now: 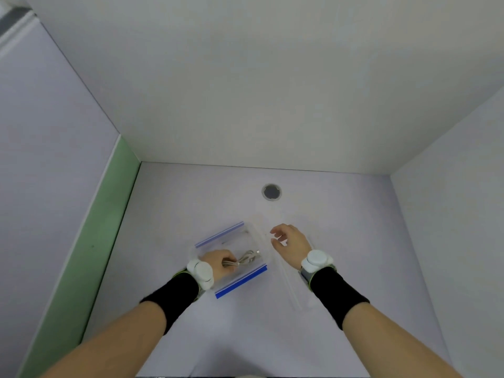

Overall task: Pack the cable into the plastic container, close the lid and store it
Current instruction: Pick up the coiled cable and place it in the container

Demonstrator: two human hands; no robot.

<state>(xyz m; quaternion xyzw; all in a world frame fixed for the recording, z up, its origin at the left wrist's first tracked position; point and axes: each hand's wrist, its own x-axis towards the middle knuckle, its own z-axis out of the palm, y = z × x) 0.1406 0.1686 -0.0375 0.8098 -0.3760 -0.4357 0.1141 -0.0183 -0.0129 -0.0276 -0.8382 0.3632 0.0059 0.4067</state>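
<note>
A clear plastic container (252, 236) with blue clips on its near and far sides sits open on the pale table. My left hand (218, 264) holds a coiled white cable (246, 259) low inside the container, the plug end pointing right. My right hand (289, 238) hovers with fingers spread just right of the container, over the clear lid (293, 293), which lies flat on the table and is faint to see.
White walls enclose the table on the back, left and right. A round grey grommet hole (271, 191) sits behind the container. A green strip (90, 241) runs along the table's left edge.
</note>
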